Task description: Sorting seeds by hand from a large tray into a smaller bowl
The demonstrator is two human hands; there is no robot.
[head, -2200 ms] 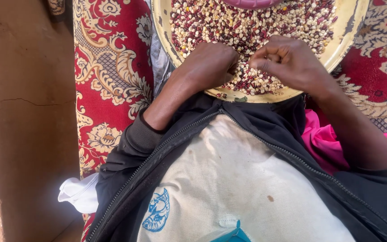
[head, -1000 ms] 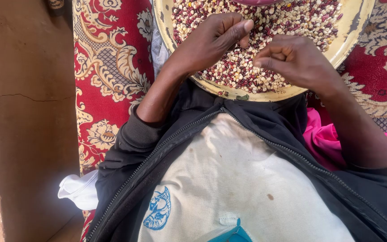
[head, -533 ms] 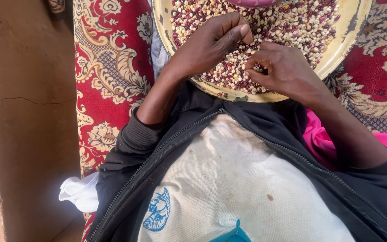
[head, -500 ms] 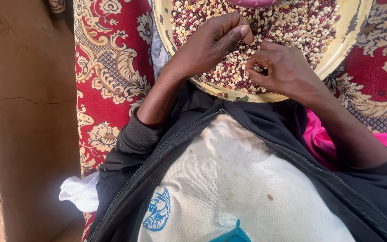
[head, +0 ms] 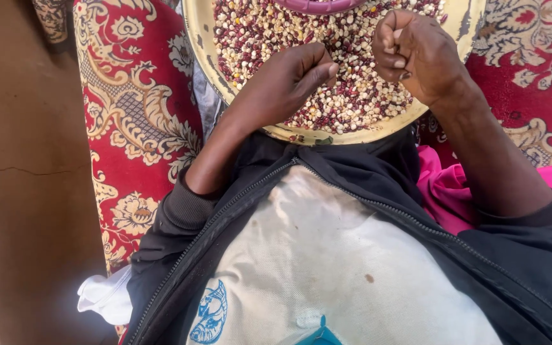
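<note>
Lifted since half a second ago, the right hand [head: 420, 54] now hangs above the grains at about two o'clock on the tray [head: 207, 54], its fingers [head: 396, 39] curled into a loose fist; whether anything is pinched inside cannot be told. Meanwhile the left hand [head: 285, 83] has drawn back toward six o'clock, fingers bunched together with their tips pressing down on the mixed red and pale beans and maize [head: 269, 29]. That round yellow tray rests on the lap over a red patterned cloth [head: 129, 128], with a purple bowl [head: 321, 5] at twelve o'clock.
</note>
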